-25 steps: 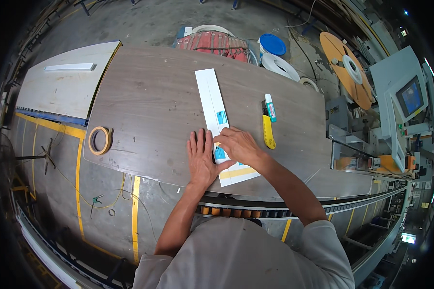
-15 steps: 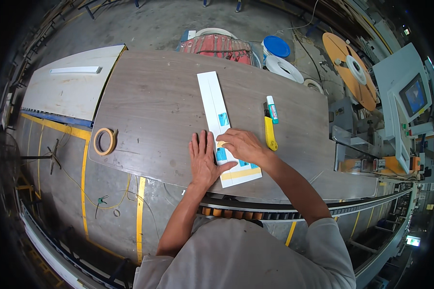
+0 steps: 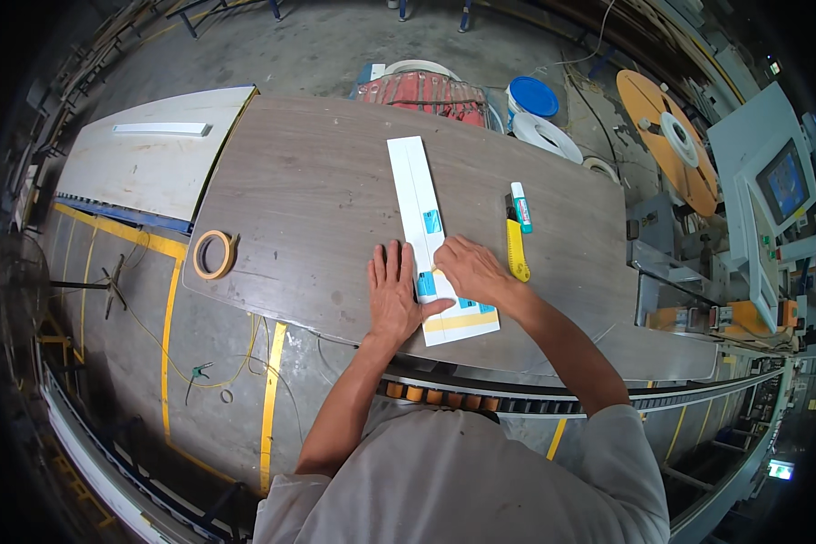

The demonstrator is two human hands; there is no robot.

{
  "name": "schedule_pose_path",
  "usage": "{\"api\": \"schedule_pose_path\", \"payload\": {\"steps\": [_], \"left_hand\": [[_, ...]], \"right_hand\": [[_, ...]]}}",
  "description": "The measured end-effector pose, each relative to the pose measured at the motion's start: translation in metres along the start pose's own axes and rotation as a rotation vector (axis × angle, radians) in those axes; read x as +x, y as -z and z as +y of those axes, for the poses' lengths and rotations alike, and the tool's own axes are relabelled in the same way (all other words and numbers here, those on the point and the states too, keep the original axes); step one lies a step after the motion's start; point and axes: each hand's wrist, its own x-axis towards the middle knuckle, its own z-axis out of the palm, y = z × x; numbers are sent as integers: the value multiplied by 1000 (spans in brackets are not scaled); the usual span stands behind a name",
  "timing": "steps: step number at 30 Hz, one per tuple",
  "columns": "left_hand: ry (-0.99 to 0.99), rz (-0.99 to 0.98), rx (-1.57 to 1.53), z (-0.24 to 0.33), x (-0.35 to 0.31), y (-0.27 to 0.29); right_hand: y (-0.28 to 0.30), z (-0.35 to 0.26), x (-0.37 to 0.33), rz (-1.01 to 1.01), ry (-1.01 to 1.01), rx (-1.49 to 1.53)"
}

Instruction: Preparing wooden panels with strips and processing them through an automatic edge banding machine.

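Evidently, the white workpiece [image 3: 422, 243] is laid on the brown table [image 3: 308, 181], pointing towards eleven o'clock, and is pressed at its left edge by the left hand [image 3: 395, 299], spread flat, presumably for steadiness. The right hand [image 3: 478, 273] is bent over it, fingers curled; whether anything is pinched cannot be told. The yellow cutter [image 3: 517, 252] at three o'clock of the workpiece and the glue stick [image 3: 523, 209] at two were presumably placed for easy reach. Counted: one cutter, one glue stick, one tape roll [image 3: 202, 255] at nine o'clock, one tan tape band [image 3: 470, 321], at least three blue labels [image 3: 432, 221]
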Motion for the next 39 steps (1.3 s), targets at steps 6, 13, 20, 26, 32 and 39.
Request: {"api": "schedule_pose_path", "payload": {"steps": [6, 13, 20, 26, 32, 39], "left_hand": [[-262, -64, 266, 11, 41, 31], [-569, -423, 200, -6, 84, 23], [-559, -432, 277, 7, 86, 29], [-933, -534, 444, 54, 109, 26], [-999, -800, 477, 64, 123, 20], [-981, -848, 378, 60, 131, 19]], "right_hand": [[-6, -5, -16, 147, -135, 149], [-12, -15, -38, 356, -233, 169], [-23, -18, -83, 606, -498, 378], [-43, -29, -82, 607, -450, 353], [-49, -38, -84, 695, -434, 363], [-37, -48, -114, 832, -679, 529]]}}
